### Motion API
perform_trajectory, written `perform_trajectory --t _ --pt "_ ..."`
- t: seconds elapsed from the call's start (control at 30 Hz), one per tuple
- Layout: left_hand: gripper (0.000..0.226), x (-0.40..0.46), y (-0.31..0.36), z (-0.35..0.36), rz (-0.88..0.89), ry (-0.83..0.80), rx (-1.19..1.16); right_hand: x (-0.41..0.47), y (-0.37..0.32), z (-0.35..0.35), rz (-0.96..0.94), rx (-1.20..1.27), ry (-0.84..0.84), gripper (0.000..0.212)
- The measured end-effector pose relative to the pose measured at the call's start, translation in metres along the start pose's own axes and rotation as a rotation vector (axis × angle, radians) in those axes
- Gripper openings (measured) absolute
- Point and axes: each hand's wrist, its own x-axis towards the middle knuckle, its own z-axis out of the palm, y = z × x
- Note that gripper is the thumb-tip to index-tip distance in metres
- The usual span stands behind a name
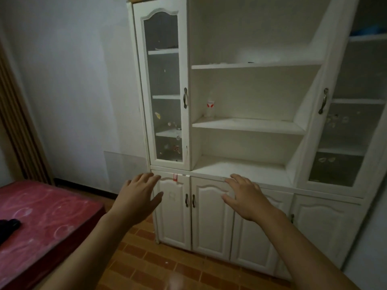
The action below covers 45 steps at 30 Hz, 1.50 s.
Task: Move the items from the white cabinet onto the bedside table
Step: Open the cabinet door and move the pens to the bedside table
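A tall white cabinet [247,65] fills the middle and right of the head view. On its middle open shelf, at the left end, stands a small clear bottle with a red and white label [210,105]. Behind the left glass door [165,84] lie several small items on the lower shelves. My left hand [140,195] and my right hand [243,195] are stretched out in front of the lower doors, fingers spread, holding nothing. Neither hand touches the cabinet. No bedside table is in view.
A bed with a red patterned mattress [41,216] stands at the lower left, with a dark object [9,225] on it. The right glass door [343,126] hangs ajar. Brown brick-pattern tiles [159,262] cover the floor. A wooden frame [18,130] runs down the left wall.
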Motion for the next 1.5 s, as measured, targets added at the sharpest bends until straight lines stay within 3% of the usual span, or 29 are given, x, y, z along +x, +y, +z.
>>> perform_trajectory --t 0.47,0.97,1.13,1.37,1.5 --pt "0.065 0.156 -0.089 0.059 0.070 -0.010 -0.020 0.166 0.001 0.023 0.028 -0.063 0.019 0.064" --pt "0.062 0.347 -0.100 0.130 0.055 0.015 -0.025 0.375 0.069 0.052 -0.034 -0.072 0.023 0.069" --pt "0.078 0.420 -0.095 0.143 0.044 0.055 -0.043 0.461 0.102 0.056 -0.082 -0.076 0.019 0.070" --pt "0.084 0.494 -0.092 0.168 0.011 0.080 -0.054 0.552 0.124 0.068 -0.149 -0.053 0.012 0.071" --pt "0.068 0.542 -0.105 0.172 0.011 0.096 -0.054 0.597 0.130 0.073 -0.189 -0.044 0.044 0.073"
